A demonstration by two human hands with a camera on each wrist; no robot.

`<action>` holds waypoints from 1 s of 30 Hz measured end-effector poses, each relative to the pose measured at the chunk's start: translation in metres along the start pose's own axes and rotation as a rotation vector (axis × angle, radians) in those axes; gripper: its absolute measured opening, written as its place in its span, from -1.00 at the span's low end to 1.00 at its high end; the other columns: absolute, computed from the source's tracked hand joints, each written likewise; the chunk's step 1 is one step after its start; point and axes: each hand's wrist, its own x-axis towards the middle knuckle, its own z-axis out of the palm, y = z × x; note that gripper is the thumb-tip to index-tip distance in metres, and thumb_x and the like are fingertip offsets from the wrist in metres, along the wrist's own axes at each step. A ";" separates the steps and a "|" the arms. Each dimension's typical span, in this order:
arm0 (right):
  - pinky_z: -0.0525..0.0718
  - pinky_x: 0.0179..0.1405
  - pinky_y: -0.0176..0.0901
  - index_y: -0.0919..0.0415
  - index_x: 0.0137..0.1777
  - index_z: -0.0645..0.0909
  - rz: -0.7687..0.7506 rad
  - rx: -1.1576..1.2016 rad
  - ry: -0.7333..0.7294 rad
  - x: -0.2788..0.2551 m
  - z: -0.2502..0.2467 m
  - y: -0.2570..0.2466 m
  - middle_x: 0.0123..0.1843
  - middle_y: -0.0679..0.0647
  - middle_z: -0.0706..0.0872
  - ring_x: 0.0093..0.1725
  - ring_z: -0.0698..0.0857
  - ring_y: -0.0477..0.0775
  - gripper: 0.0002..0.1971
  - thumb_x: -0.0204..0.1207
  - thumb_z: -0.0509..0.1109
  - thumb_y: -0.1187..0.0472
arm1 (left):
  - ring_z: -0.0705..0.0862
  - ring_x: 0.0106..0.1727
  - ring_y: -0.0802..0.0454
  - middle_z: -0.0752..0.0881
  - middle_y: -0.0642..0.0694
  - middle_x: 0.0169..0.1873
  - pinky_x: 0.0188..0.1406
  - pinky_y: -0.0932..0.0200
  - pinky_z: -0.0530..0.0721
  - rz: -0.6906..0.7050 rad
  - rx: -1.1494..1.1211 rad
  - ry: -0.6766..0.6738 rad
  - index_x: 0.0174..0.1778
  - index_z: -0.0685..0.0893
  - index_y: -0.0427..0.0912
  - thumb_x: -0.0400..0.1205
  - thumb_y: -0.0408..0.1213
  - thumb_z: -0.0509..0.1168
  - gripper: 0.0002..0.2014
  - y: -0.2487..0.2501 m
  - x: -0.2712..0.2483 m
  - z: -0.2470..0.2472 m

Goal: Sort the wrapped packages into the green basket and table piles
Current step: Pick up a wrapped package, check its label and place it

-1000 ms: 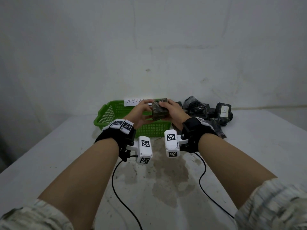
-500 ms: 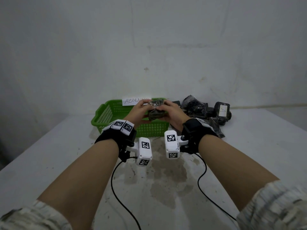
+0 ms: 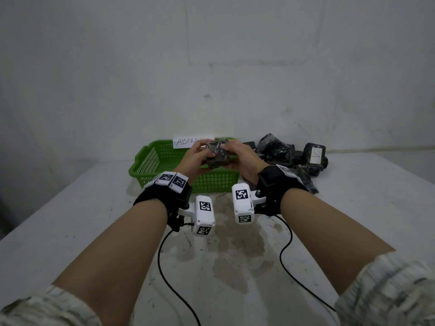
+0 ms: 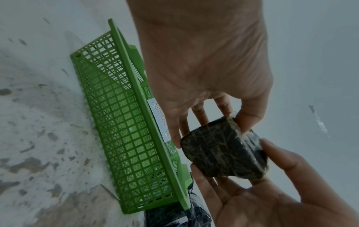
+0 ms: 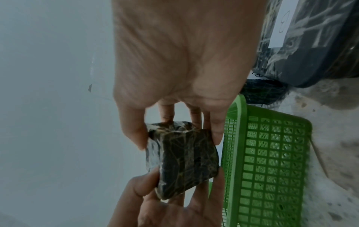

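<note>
A dark package wrapped in clear film is held in the air above the green basket. My left hand pinches one end of it between thumb and fingers. My right hand grips the other end the same way. The basket stands on the table at the far middle, with a white paper label on its back rim. A pile of dark wrapped packages lies to the right of the basket.
One package in the pile carries a white tag marked A. The grey table has a stained patch in front of the basket. Two black cables run from my wrists toward me. A pale wall stands close behind.
Both hands have turned the package between them while keeping it above the basket. The hands stayed in about the same place.
</note>
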 end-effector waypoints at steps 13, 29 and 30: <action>0.68 -0.04 -0.08 0.20 0.26 0.54 0.017 -0.062 -0.049 -0.005 0.000 -0.003 0.02 0.11 0.67 0.06 0.66 0.13 -0.70 0.55 0.35 0.37 | 0.62 0.01 -0.11 0.62 -0.07 -0.08 -0.02 -0.02 0.67 -0.034 0.000 0.013 -0.04 0.54 0.01 0.66 -0.38 0.18 -0.84 0.002 -0.003 0.000; 0.58 0.20 0.15 0.20 0.24 0.57 0.139 -0.220 -0.067 -0.011 -0.008 -0.002 0.16 0.19 0.69 0.08 0.66 0.19 -0.59 0.44 0.53 0.12 | 0.69 0.02 -0.26 0.58 -0.28 0.28 -0.29 -0.04 0.80 -0.170 -0.134 0.035 0.44 0.40 -0.15 0.76 -0.12 -0.02 -0.63 0.000 -0.009 -0.006; 0.63 0.15 0.14 0.23 0.26 0.55 0.142 -0.201 -0.053 -0.011 -0.007 -0.004 0.20 0.21 0.68 0.12 0.67 0.22 -0.59 0.46 0.51 0.12 | 0.69 -0.01 -0.23 0.58 -0.27 0.27 -0.24 -0.07 0.78 -0.175 -0.109 0.032 0.39 0.40 -0.15 0.76 -0.17 0.01 -0.69 0.000 -0.010 -0.005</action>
